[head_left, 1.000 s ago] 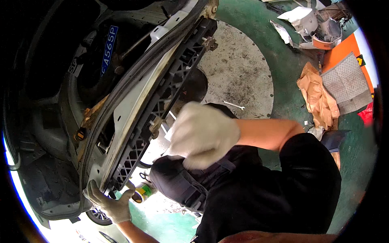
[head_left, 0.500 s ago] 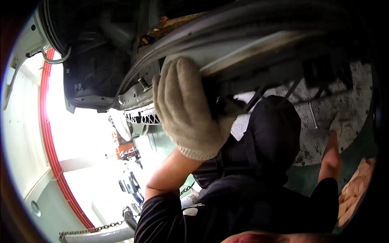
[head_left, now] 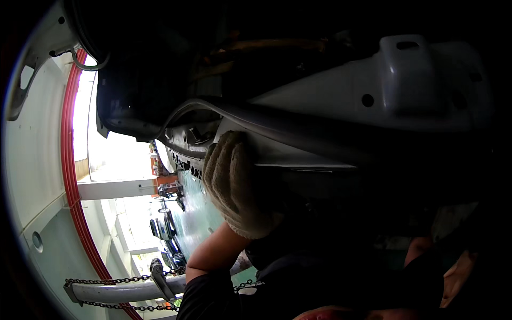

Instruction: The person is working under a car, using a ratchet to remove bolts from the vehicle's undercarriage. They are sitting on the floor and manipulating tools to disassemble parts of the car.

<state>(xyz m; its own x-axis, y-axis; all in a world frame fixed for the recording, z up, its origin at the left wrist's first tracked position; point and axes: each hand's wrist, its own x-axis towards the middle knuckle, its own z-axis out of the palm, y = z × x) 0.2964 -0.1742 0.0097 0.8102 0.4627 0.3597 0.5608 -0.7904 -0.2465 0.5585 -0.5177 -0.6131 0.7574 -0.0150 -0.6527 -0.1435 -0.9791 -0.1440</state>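
Note:
My left hand (head_left: pixel 234 184), in a beige knitted work glove, is against the edge of a car body frame. Its fingers lie together and bend over the rim, the thumb side lost in shadow. Along that edge runs a black rubber seal (head_left: pixel 277 125). Above it spreads a grey metal body panel (head_left: pixel 341 93) with a raised bracket (head_left: pixel 408 74) and round holes. A bolt-like metal part (head_left: pixel 198 136) sits just beyond my fingertips. Of my right arm only a bit of forearm (head_left: pixel 418 248) shows at the lower right; darkness and the car part hide the hand.
At lower left a grey beam (head_left: pixel 117 292) carries a rusty chain (head_left: pixel 109 280) and a clamp (head_left: pixel 160 277). Red pipes (head_left: pixel 69 133) run down the pale wall. Parked vehicles (head_left: pixel 164 226) stand farther back on the green floor (head_left: pixel 200 197). Tan crumpled material (head_left: pixel 458 277) lies at lower right.
The view has shifted closer to the car frame and darkened on the right. The left glove sits lower in the picture. My right hand, seen earlier on the floor near a wrench, is now hidden.

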